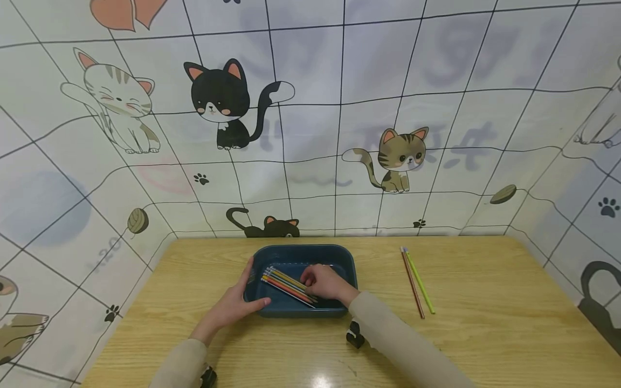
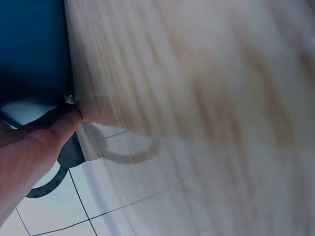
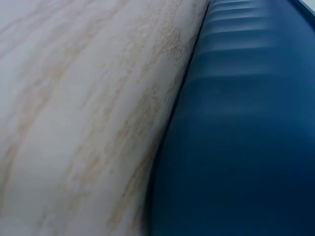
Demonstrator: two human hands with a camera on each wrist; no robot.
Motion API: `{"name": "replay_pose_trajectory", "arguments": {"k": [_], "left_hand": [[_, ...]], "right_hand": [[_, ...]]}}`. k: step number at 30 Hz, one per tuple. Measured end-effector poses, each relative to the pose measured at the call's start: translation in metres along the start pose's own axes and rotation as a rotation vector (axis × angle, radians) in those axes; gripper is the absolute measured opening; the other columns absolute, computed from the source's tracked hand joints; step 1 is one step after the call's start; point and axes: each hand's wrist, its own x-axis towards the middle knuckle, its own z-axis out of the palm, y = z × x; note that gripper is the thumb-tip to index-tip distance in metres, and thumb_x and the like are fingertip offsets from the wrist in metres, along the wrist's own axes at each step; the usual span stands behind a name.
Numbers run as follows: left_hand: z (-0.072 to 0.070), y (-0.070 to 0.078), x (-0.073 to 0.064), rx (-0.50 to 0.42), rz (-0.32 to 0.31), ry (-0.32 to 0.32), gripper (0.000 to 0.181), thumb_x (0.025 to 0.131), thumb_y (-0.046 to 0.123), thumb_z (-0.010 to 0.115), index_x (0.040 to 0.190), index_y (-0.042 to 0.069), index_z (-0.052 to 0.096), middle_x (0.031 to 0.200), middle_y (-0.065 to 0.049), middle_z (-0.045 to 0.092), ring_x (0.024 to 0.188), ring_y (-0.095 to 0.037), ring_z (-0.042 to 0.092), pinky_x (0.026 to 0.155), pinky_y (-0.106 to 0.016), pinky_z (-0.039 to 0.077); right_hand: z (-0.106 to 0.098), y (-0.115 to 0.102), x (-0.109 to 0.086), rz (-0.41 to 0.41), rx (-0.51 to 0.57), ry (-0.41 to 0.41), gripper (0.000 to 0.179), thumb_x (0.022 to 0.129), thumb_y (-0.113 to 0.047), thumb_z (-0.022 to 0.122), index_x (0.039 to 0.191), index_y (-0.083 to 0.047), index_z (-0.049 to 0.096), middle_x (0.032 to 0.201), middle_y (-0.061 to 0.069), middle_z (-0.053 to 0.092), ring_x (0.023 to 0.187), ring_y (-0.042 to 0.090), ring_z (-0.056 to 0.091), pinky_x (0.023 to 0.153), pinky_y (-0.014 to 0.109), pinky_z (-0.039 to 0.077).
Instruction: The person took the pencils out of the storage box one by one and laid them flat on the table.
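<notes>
A dark blue plastic tray (image 1: pixel 335 312) stands on the wooden table, near the back wall. Several pencils (image 1: pixel 286 284) in different colours lie in it side by side on a slant, their eraser ends toward the back left. My left hand (image 1: pixel 235 304) is at the tray's front left corner, fingers along the left side and thumb across the front rim. In the left wrist view a straight digit touches the tray's edge (image 2: pixel 69 49). My right hand (image 1: pixel 326 281) reaches inside, fingers bent over the pencils' right part; I cannot tell whether it pinches one.
Two pencils, one reddish brown (image 1: pixel 413 284) and one yellow-green (image 1: pixel 421 283), lie on the table (image 1: pixel 475 291) right of the tray. A wall covering with cartoon cats (image 1: pixel 310 129) rises behind the table and along both sides.
</notes>
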Motion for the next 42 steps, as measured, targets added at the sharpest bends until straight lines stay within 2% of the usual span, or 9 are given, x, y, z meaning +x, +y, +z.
{"name": "replay_pose_trajectory", "arguments": {"k": [9, 18, 24, 32, 42], "left_hand": [[-0.001, 0.002, 0.001, -0.004, -0.011, -0.005, 0.105, 0.084, 0.034, 0.075, 0.157, 0.017, 0.0, 0.154, -0.028, 0.02, 0.134, -0.049, 0.03, 0.105, -0.061, 0.026], [0.0, 0.0, 0.002, -0.008, -0.007, -0.01, 0.105, 0.085, 0.034, 0.074, 0.157, 0.017, 0.0, 0.153, -0.029, 0.021, 0.133, -0.05, 0.031, 0.105, -0.06, 0.027], [-0.002, 0.003, 0.0, -0.014, 0.001, -0.009, 0.104, 0.084, 0.03, 0.075, 0.157, 0.017, 0.001, 0.153, -0.029, 0.02, 0.133, -0.05, 0.029, 0.105, -0.061, 0.026], [0.0, 0.002, 0.0, -0.016, -0.004, -0.005, 0.104, 0.084, 0.031, 0.075, 0.157, 0.017, 0.002, 0.153, -0.029, 0.02, 0.133, -0.05, 0.029, 0.105, -0.061, 0.026], [0.001, -0.003, 0.001, -0.013, -0.019, -0.004, 0.105, 0.085, 0.036, 0.074, 0.157, 0.019, 0.0, 0.153, -0.029, 0.021, 0.133, -0.05, 0.03, 0.105, -0.06, 0.026]], "right_hand": [[-0.001, 0.001, 0.0, -0.006, 0.002, 0.007, 0.012, 0.083, 0.002, 0.066, 0.095, 0.002, 0.069, 0.078, 0.001, 0.064, 0.07, 0.011, 0.057, 0.068, 0.03, 0.049], [-0.002, 0.002, 0.0, 0.006, 0.042, -0.014, 0.012, 0.083, 0.002, 0.066, 0.095, 0.003, 0.07, 0.076, 0.0, 0.063, 0.067, 0.009, 0.054, 0.064, 0.026, 0.047], [-0.004, 0.002, -0.001, 0.008, 0.113, -0.026, 0.019, 0.085, 0.002, 0.065, 0.104, 0.002, 0.069, 0.078, -0.001, 0.061, 0.068, 0.01, 0.052, 0.064, 0.026, 0.045], [-0.009, 0.0, -0.009, 0.033, 0.216, 0.005, 0.025, 0.088, 0.001, 0.062, 0.113, -0.001, 0.067, 0.081, 0.0, 0.061, 0.069, 0.012, 0.053, 0.064, 0.028, 0.045], [-0.035, -0.003, -0.028, -0.079, 0.299, 0.078, 0.024, 0.089, 0.003, 0.06, 0.113, 0.004, 0.064, 0.087, 0.006, 0.061, 0.073, 0.014, 0.057, 0.065, 0.026, 0.049]]}}
